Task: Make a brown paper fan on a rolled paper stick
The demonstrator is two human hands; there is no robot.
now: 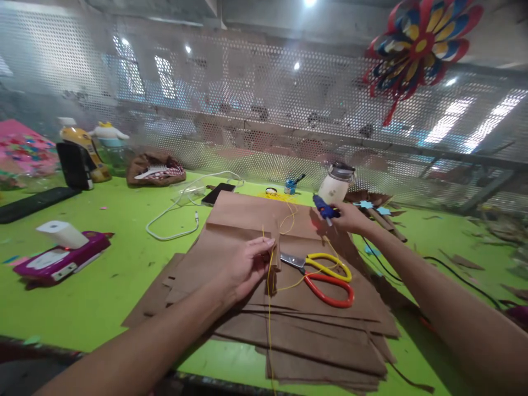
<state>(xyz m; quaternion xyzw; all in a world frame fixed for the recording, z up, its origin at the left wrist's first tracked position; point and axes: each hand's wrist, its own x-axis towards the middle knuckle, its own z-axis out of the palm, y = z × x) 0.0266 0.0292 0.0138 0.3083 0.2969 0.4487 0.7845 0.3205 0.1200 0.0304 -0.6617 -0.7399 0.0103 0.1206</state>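
Hold your left hand point(249, 267) steady, finger and thumb pinching the yellow string point(269, 313); whether they also grip the paper strip point(278, 256), I can't tell. Your right hand point(348, 217) grasps the glue gun point(323, 207); best angle its tip away from your fingers. The string trails below the left hand over the brown paper point(229, 247); scissors point(305, 269) lie just right, the glue gun beyond them.
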